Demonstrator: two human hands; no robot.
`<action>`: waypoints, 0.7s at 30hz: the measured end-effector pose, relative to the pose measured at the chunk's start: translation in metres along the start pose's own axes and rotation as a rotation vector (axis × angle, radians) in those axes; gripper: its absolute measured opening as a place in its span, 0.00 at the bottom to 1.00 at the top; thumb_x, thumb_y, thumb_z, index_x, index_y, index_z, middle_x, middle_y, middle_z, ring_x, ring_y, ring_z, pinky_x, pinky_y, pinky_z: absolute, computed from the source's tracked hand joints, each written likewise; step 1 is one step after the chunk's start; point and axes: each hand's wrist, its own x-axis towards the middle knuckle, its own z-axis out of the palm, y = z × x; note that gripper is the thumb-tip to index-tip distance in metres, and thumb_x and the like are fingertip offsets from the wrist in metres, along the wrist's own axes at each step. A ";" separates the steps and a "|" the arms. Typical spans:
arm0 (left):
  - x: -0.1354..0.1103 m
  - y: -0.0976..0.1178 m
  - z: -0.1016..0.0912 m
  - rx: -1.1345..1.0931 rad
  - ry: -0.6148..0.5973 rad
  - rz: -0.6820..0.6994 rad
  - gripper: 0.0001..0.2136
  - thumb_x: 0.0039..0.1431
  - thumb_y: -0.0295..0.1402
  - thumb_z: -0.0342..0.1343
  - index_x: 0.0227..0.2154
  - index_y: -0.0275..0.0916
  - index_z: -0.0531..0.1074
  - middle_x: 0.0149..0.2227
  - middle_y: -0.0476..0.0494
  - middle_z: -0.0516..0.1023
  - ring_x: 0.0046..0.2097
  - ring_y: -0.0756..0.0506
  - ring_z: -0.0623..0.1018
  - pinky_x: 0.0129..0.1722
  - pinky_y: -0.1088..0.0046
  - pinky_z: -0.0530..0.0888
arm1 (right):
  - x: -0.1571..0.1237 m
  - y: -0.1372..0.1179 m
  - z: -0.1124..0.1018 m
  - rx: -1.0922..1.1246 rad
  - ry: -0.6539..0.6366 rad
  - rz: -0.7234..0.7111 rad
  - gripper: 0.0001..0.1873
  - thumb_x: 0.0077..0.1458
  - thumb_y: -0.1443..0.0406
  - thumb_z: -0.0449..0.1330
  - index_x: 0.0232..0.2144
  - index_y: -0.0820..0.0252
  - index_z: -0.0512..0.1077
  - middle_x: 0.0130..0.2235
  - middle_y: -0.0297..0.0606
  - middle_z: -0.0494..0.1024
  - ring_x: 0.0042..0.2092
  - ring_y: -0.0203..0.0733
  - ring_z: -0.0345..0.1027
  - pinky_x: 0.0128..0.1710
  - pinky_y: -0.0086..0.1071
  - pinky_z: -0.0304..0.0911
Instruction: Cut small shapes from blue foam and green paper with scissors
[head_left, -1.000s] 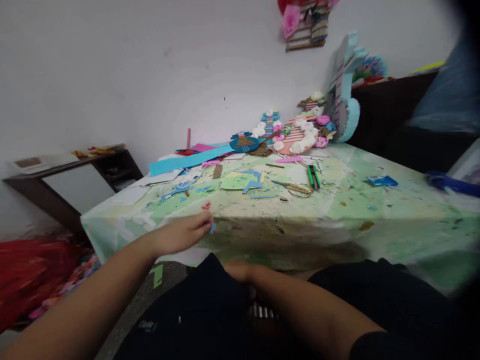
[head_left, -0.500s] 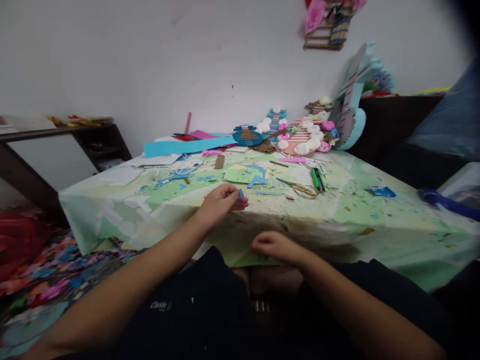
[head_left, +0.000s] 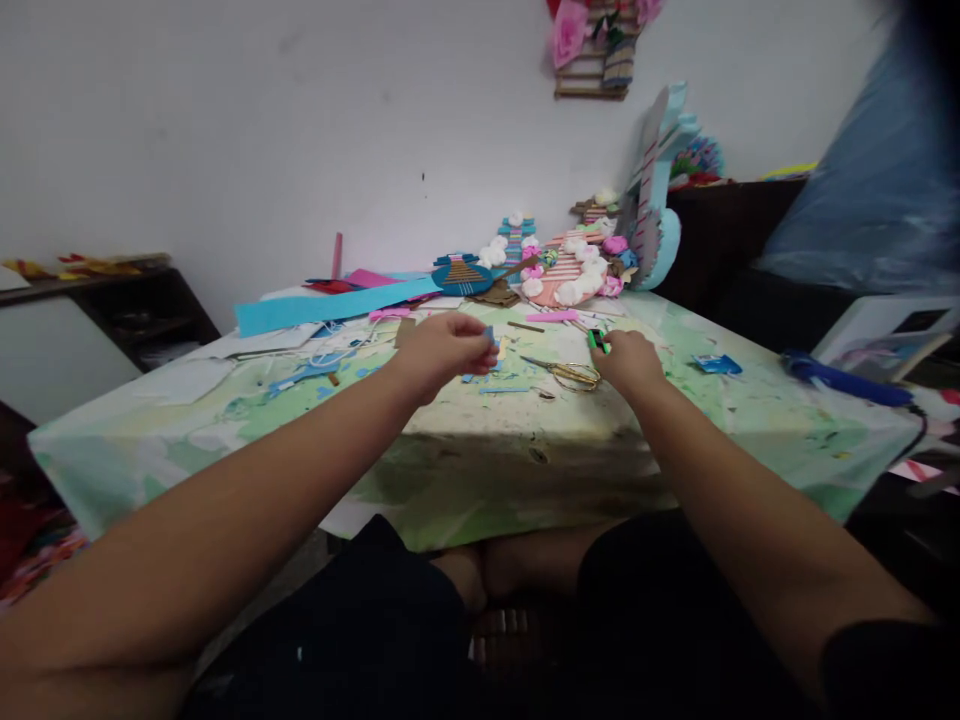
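My left hand (head_left: 444, 352) is over the front of the table, its fingers pinched on a small blue paper piece (head_left: 490, 335). My right hand (head_left: 631, 365) reaches onto the tabletop and its fingers close round the near part of a green-and-black hand tool (head_left: 598, 341); the rest of that tool is hidden by the hand. Just left of my right hand lie gold-handled scissors (head_left: 574, 375), blades pointing left. Between the hands is a thin blue strip (head_left: 504, 390). Blue scraps and a pale sheet are partly covered by my left hand.
A long light-blue strip (head_left: 322, 310) lies at the back left. Paper-decorated guitar shapes (head_left: 461, 275) and flowers stand along the wall. A blue packet (head_left: 716, 365) and a dark-blue glue gun (head_left: 847, 380) lie to the right. The patterned tablecloth (head_left: 480, 480) hangs over the front edge.
My right hand has risen from near my lap to the tabletop and taken hold of the green-and-black tool. My left hand still holds the blue piece, slightly higher. The view has turned right.
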 end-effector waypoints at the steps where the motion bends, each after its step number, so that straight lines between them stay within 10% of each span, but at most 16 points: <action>1: 0.006 0.004 0.003 -0.018 0.007 0.031 0.06 0.42 0.26 0.54 0.26 0.33 0.64 0.24 0.46 0.72 0.28 0.51 0.73 0.31 0.70 0.71 | 0.005 0.000 0.005 -0.016 -0.059 -0.050 0.21 0.49 0.60 0.47 0.41 0.67 0.66 0.42 0.52 0.67 0.44 0.50 0.60 0.41 0.37 0.54; 12: 0.020 -0.037 0.021 -0.084 0.075 -0.029 0.06 0.39 0.30 0.57 0.23 0.32 0.68 0.20 0.47 0.69 0.25 0.52 0.71 0.28 0.73 0.68 | 0.029 -0.024 0.014 0.106 -0.468 -0.221 0.05 0.33 0.67 0.61 0.17 0.66 0.70 0.27 0.48 0.73 0.36 0.50 0.65 0.36 0.36 0.57; 21: 0.005 -0.053 0.021 -0.237 0.039 -0.114 0.05 0.40 0.29 0.56 0.21 0.33 0.66 0.20 0.49 0.69 0.24 0.54 0.69 0.32 0.73 0.68 | -0.018 -0.045 0.011 0.698 -0.343 -0.258 0.14 0.50 0.66 0.46 0.38 0.66 0.63 0.29 0.38 0.71 0.26 0.31 0.63 0.24 0.25 0.58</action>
